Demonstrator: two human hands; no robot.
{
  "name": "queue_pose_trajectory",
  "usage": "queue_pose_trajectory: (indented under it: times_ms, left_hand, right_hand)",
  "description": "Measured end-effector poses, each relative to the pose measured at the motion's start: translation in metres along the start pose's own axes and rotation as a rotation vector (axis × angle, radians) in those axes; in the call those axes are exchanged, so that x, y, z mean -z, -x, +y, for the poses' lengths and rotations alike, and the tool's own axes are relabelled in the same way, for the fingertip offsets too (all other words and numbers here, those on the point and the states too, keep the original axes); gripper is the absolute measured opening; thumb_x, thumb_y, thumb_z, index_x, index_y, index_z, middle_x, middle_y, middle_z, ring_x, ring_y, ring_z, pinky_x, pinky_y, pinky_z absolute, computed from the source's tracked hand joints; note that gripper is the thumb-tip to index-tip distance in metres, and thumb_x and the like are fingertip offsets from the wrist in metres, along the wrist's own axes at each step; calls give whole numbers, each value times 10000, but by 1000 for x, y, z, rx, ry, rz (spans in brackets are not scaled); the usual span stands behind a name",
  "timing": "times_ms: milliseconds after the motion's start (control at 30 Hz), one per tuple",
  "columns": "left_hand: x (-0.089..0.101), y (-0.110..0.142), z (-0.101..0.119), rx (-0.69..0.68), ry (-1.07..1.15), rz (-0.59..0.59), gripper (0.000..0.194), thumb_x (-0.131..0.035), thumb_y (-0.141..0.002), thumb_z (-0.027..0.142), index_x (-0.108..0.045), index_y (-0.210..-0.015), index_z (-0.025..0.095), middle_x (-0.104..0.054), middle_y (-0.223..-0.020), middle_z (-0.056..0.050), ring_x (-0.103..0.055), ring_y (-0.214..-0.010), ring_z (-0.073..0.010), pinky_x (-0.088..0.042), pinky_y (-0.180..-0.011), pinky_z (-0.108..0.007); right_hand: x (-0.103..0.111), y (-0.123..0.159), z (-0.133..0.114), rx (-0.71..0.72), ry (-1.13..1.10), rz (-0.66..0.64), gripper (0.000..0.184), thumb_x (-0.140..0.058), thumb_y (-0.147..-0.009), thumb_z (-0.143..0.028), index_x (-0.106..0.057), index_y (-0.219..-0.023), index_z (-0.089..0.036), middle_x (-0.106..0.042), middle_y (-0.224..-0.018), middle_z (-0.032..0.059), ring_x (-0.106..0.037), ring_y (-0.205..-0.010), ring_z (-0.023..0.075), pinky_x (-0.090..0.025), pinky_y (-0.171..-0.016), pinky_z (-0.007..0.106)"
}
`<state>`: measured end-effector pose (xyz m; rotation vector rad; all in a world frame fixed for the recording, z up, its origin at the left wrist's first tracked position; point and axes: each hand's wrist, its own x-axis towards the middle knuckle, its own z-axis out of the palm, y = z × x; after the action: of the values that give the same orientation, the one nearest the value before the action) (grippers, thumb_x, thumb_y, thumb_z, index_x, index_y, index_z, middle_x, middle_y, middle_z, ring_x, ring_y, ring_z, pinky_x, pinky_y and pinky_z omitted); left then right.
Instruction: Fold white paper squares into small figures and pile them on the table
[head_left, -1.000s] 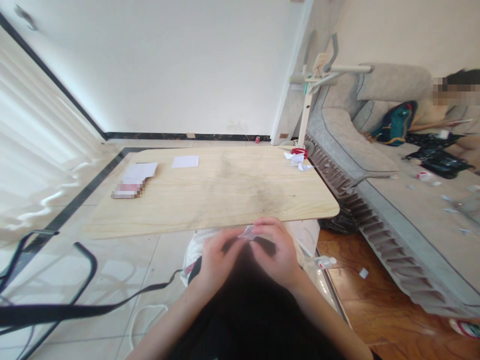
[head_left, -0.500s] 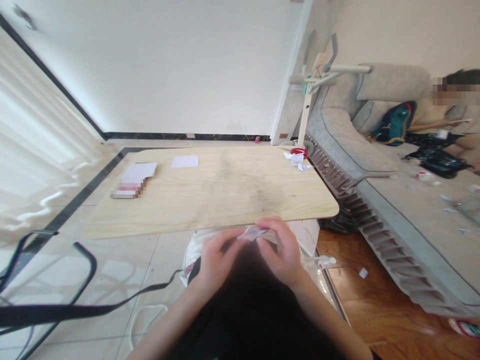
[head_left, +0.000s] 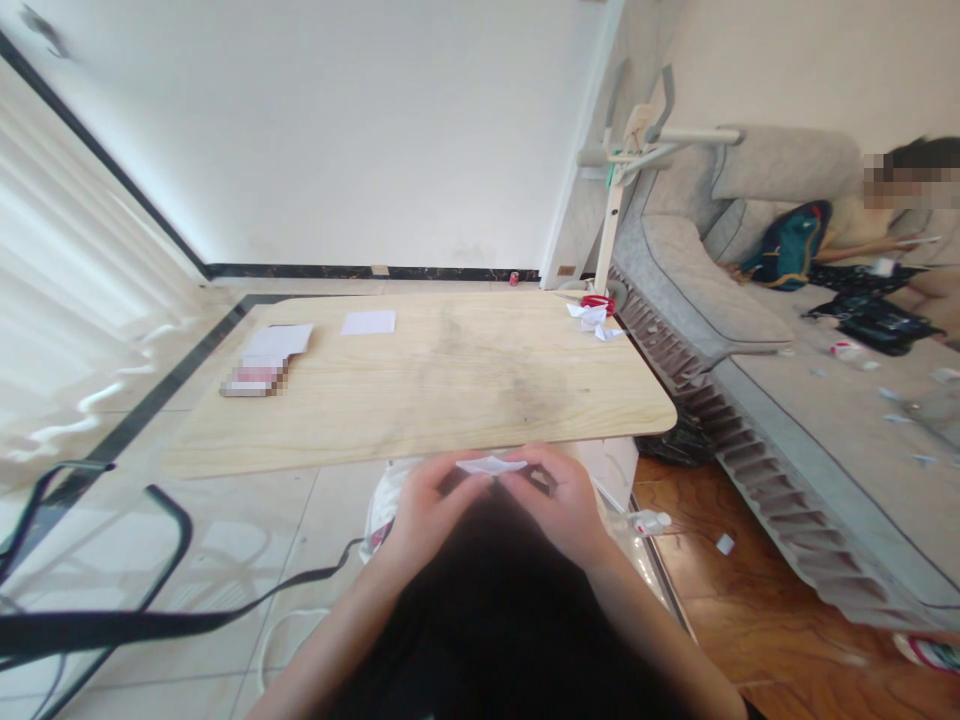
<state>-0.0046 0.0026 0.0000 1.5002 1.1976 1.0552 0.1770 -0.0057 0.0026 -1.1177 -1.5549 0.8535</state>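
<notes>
A small folded white paper [head_left: 491, 465] is pinched between my two hands, just off the near edge of the wooden table [head_left: 420, 400]. My left hand [head_left: 431, 505] grips its left end between thumb and fingers. At the right end, my right hand [head_left: 559, 500] has thumb and fingers closed on the same paper. On the table's far right corner lie folded white paper pieces [head_left: 592, 318] beside something red [head_left: 600, 303], perhaps scissor handles. A flat white sheet [head_left: 368, 322] rests near the far edge, and a stack of white paper [head_left: 277, 341] sits at the left.
On the right is a grey sofa [head_left: 757, 390] with a seated person [head_left: 862, 240], a teal backpack [head_left: 787, 245] and a black bag [head_left: 862, 320]. A white bottle [head_left: 651, 522] lies by my right forearm. A black metal frame [head_left: 172, 530] stands at the left.
The folded paper has turned from a slant to nearly level and lies more squarely between both hands. My right hand has shifted slightly left and down.
</notes>
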Motion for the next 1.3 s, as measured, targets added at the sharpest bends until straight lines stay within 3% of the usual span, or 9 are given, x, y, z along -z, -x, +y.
queue_pose_trajectory:
  times_ms: [200,367,733,1067,1300]
  left_hand:
    - [-5,1,6,93,139,19,182,-690,-815,321,-733,-891,161,-706,-612,6,-651,-567,-139,-504,-555,-216]
    - [-7,2,7,85,142,32,164,-691,-815,313,-738,-869,166,-705,-611,8,-641,-562,-129,-493,-555,-207]
    - [-8,2,8,42,38,52,173,-667,-826,312,-725,-771,159,-713,-638,-7,-637,-583,-137,-483,-571,-218]
    - [-11,0,11,150,75,51,219,-668,-814,346,-717,-738,146,-687,-593,-7,-628,-572,-137,-479,-572,-220]
    - [-8,-6,11,189,120,-89,315,-595,-845,350,-654,-608,151,-632,-520,1,-560,-497,-111,-437,-516,-205]
  right_hand:
    - [-7,1,6,-113,-217,19,74,-702,-826,-269,-701,-864,-206,-692,-774,22,-639,-703,169,-513,-648,277]
    - [-8,0,7,-163,-346,40,64,-715,-803,-258,-686,-820,-204,-668,-711,-3,-610,-650,147,-490,-611,257]
    - [-6,-3,5,-85,-69,-44,48,-658,-834,-222,-693,-812,-198,-648,-751,15,-590,-723,170,-456,-659,283]
    - [-13,-1,13,-237,-222,-37,123,-647,-831,-271,-667,-757,-176,-628,-650,-6,-537,-602,136,-421,-569,248]
    - [-13,-3,11,-296,-267,-47,131,-640,-820,-282,-664,-744,-178,-601,-622,-20,-526,-572,121,-413,-546,234]
